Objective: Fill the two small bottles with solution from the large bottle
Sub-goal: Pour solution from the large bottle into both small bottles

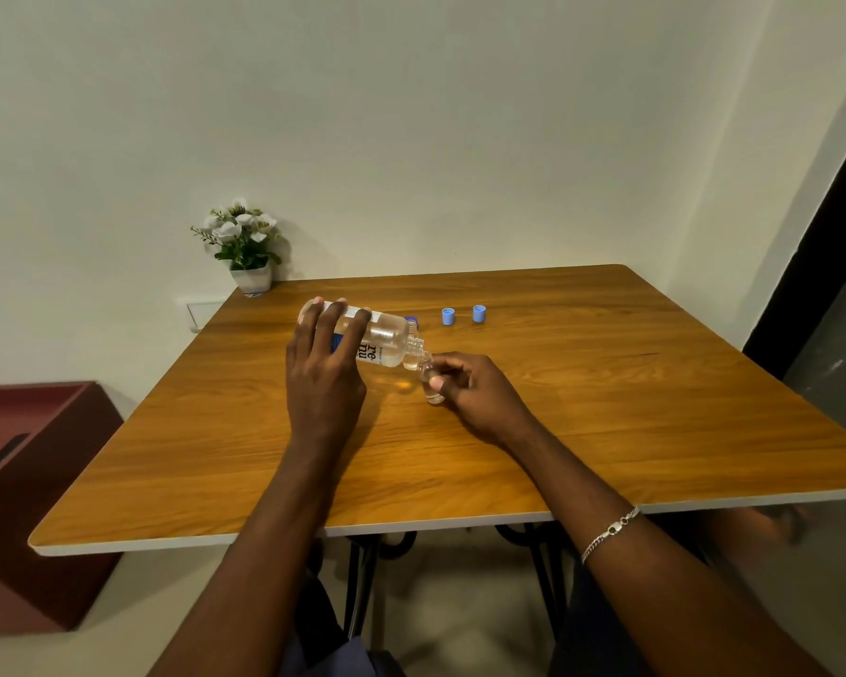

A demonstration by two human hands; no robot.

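Observation:
My left hand (324, 368) grips the large clear bottle (379, 338), tipped on its side with its open neck pointing right and down. Its mouth meets the top of a small clear bottle (431, 381), which my right hand (475, 388) holds tilted just above the wooden table (582, 408). A second small bottle (410, 365) seems to stand right behind the neck, mostly hidden. A dark blue cap (412, 319) peeks out behind the large bottle. Two light blue caps (448, 316) (479, 313) stand on the table further back.
A white pot of artificial white flowers (245, 246) sits at the table's far left corner against the wall. A dark red cabinet (35, 461) stands to the left of the table. Black metal table legs (362, 579) show under the front edge.

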